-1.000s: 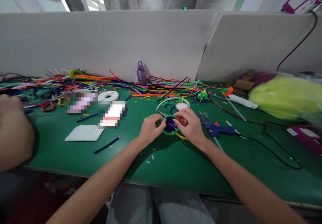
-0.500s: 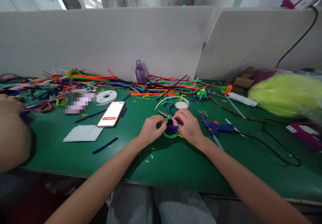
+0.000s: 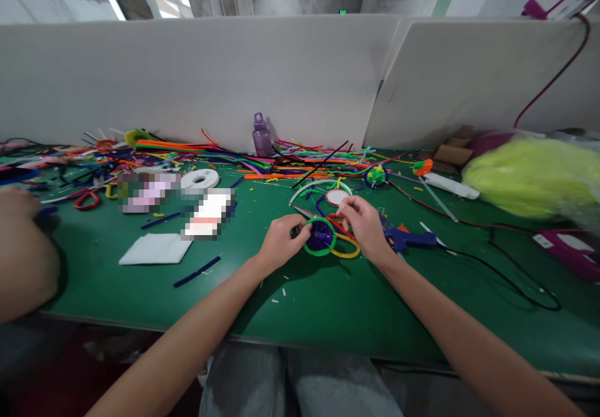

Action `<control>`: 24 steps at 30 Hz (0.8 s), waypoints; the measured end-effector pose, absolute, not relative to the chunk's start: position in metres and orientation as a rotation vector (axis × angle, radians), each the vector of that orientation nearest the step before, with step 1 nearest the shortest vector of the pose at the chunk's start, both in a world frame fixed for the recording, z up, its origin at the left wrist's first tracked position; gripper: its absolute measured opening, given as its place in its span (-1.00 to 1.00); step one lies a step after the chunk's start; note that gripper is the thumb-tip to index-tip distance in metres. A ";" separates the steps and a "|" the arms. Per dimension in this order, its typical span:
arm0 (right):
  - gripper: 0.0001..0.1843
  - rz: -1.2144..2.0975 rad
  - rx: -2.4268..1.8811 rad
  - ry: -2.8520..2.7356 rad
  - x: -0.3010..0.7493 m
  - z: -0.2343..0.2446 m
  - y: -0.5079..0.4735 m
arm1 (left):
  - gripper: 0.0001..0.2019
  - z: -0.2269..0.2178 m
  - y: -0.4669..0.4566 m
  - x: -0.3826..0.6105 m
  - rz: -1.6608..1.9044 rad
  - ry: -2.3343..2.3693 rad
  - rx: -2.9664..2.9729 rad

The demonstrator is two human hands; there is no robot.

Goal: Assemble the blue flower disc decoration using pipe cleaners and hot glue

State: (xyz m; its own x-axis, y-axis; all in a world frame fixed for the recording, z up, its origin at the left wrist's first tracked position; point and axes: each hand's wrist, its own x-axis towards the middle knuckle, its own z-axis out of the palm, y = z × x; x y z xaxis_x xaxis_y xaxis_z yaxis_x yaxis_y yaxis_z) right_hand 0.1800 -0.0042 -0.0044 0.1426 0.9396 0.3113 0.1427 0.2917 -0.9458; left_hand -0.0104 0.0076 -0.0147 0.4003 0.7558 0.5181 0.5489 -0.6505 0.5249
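Note:
My left hand (image 3: pixel 284 241) pinches the left edge of a round pipe-cleaner piece (image 3: pixel 320 253) with a bright green rim and dark blue strands across its middle. To the right, my right hand (image 3: pixel 362 224) is raised with thumb and fingertips pressed together; whatever is between them is too small to make out. Under and behind the round piece lie scissors (image 3: pixel 347 256) with a yellow and a red handle, their blades pointing away to the left. Just beyond my right fingertips is a white disc (image 3: pixel 335 197) with a red rim. A blue glue gun (image 3: pixel 415 239) rests right of my right hand.
Pipe cleaners (image 3: pixel 225 154) are heaped along the partition beside a purple bottle (image 3: pixel 262 137). Left are a phone (image 3: pixel 209 214), a white ribbon roll (image 3: pixel 200 181) and a folded white cloth (image 3: pixel 154 249). Another person's arm (image 3: pixel 25 261) reaches in. A yellow-green bag (image 3: pixel 529 176) lies right.
My right hand has come off the round piece and moved right, uncovering its blue middle and the scissors' yellow handle. My left hand stays on the rim.

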 end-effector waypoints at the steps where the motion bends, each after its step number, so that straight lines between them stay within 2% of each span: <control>1: -0.86 0.846 -1.113 -1.255 0.181 -0.003 -0.003 | -0.74 -0.015 0.008 -0.010 1.099 1.144 2.390; 8: -0.80 1.112 -0.958 -1.061 0.201 0.020 -0.002 | -0.76 -0.017 0.008 -0.011 1.145 1.152 2.383; 14: -0.66 1.221 -0.884 -1.028 0.207 0.029 -0.008 | -0.81 -0.015 0.007 -0.011 1.211 1.173 2.349; 24: -0.81 1.171 -1.009 -1.090 0.195 0.015 -0.006 | -0.80 -0.013 0.007 -0.011 1.284 1.153 2.242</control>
State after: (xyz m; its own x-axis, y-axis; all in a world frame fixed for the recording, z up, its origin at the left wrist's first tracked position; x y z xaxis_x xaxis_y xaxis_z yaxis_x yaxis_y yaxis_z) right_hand 0.1947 -0.0065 0.0151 0.0596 0.9918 0.1128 -0.1836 0.1220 -0.9754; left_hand -0.0108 0.0074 -0.0128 0.2741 0.7698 0.5765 0.4910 -0.6275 0.6044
